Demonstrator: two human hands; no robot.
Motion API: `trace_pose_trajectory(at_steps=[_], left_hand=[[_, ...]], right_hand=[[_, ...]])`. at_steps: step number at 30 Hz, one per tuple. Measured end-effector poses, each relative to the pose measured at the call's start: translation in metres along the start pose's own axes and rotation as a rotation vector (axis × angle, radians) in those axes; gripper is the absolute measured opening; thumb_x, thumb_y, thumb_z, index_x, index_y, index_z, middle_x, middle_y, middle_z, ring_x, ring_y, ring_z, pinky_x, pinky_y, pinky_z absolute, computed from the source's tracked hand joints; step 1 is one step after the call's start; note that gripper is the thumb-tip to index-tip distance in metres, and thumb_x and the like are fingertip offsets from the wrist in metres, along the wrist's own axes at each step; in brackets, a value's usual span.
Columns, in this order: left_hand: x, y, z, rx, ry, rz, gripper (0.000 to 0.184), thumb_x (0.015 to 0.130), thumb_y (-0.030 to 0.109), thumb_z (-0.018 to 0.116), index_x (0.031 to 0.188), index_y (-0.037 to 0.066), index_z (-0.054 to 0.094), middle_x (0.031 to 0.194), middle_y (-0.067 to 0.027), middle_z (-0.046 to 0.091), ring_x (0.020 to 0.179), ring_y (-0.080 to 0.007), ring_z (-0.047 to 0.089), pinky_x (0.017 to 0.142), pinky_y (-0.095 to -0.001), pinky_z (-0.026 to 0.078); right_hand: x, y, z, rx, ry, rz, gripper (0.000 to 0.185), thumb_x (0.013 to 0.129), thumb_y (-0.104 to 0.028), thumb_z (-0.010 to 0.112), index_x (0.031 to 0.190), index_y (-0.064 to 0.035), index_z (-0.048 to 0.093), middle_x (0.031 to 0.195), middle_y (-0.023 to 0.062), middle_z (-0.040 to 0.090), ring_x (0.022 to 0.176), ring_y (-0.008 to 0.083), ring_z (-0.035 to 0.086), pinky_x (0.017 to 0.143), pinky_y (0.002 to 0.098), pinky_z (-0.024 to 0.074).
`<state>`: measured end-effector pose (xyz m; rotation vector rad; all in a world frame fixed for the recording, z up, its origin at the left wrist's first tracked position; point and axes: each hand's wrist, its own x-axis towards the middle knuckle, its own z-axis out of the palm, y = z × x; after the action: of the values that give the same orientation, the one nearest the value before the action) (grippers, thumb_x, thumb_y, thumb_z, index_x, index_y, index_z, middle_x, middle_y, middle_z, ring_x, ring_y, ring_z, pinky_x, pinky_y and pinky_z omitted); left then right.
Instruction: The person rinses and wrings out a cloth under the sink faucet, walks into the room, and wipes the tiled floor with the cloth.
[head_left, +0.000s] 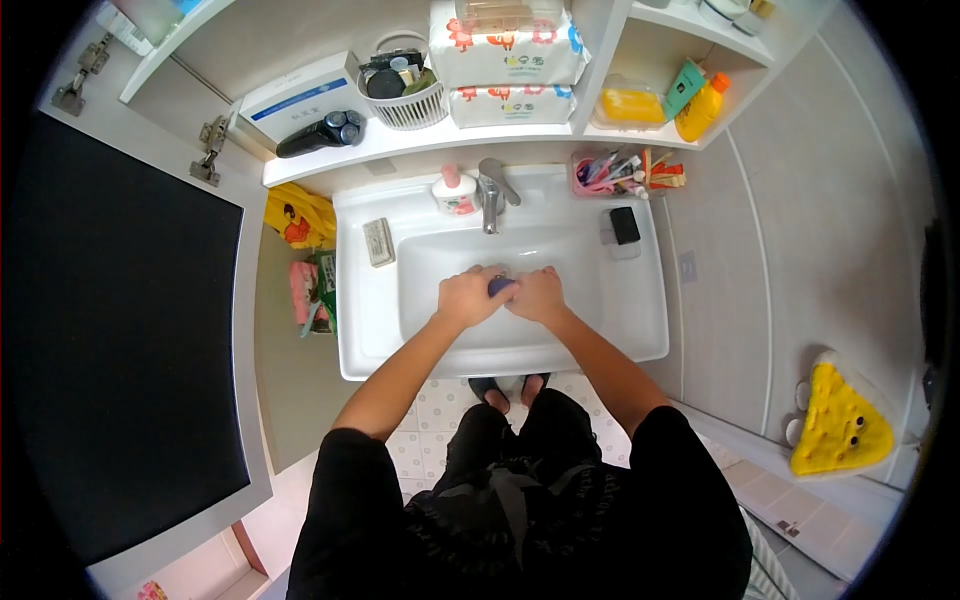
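Note:
Over the white sink basin (430, 330), my left hand (466, 298) and my right hand (538, 293) meet below the faucet (490, 195). Between them is a small, rounded dark blue object (501, 287), whose kind I cannot make out. My left fingers are curled around it, and my right fingers close on it from the other side. Most of the fingertips are hidden. A soap bottle with a pink pump (456, 191) stands beside the faucet. On the left ledge lies a pale rectangular bar (379, 242), and a black block in a clear dish (624, 226) sits on the right ledge.
Overhead, a shelf (420, 143) holds an electric shaver (320, 135), a white basket (412, 108) and wipes packs (512, 105). A toothbrush box (608, 175) stands at the back right. An open mirrored cabinet door (130, 310) extends on the left.

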<state>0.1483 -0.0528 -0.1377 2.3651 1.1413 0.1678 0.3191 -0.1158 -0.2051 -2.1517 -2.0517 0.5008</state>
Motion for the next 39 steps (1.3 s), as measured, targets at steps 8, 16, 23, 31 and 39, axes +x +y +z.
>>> trace_pose_trajectory(at_steps=[8,16,23,31,39], left_hand=[[-0.006,-0.009,0.001,-0.099,-0.129,0.002,0.067,0.080,0.049,0.083,0.131,0.009,0.064,0.097,-0.0107,0.075,0.081,-0.0344,0.074,0.074,-0.0416,0.061],[-0.019,-0.007,0.000,-1.475,-0.530,-0.779,0.051,0.089,0.042,0.077,0.120,0.004,0.066,0.090,-0.0077,0.072,0.065,-0.0180,0.070,0.055,-0.0279,0.058],[-0.042,0.007,0.011,-2.044,-0.777,-0.820,0.076,0.092,0.075,0.058,0.121,0.006,0.063,0.073,-0.0006,0.060,0.049,-0.0118,0.052,0.044,-0.0231,0.042],[-0.045,0.012,-0.002,-1.483,-0.716,-0.555,0.068,0.089,0.069,0.070,0.110,0.005,0.066,0.070,-0.0003,0.059,0.044,-0.0103,0.045,0.042,-0.0232,0.034],[-0.018,0.008,0.002,-0.265,-0.280,-0.425,0.067,0.085,0.072,0.069,0.078,0.006,0.076,0.071,-0.0132,0.072,0.068,-0.0250,0.073,0.062,-0.0379,0.056]], right_hand=[[-0.002,0.012,-0.048,0.381,0.026,0.020,0.049,0.070,-0.028,0.081,0.117,-0.0176,0.070,0.113,0.0073,0.074,0.109,0.0321,0.069,0.097,0.0495,0.0479],[-0.031,0.011,-0.057,0.116,0.321,-0.308,0.098,0.068,-0.023,0.082,0.156,-0.0133,0.040,0.168,0.0086,0.032,0.154,0.0388,0.028,0.122,0.0632,0.0214],[-0.030,0.004,-0.029,0.080,0.713,-0.392,0.076,0.077,-0.028,0.077,0.147,-0.0117,0.052,0.160,0.0083,0.045,0.149,0.0328,0.040,0.118,0.0597,0.0304],[-0.009,-0.003,-0.047,0.086,0.589,-0.543,0.032,0.075,-0.025,0.073,0.103,-0.0101,0.069,0.094,0.0039,0.067,0.099,0.0242,0.064,0.112,0.0515,0.0410],[-0.002,-0.010,-0.039,-0.024,0.173,-0.367,0.012,0.075,-0.020,0.070,0.084,-0.0114,0.069,0.081,0.0090,0.068,0.089,0.0291,0.067,0.110,0.0513,0.0428]])
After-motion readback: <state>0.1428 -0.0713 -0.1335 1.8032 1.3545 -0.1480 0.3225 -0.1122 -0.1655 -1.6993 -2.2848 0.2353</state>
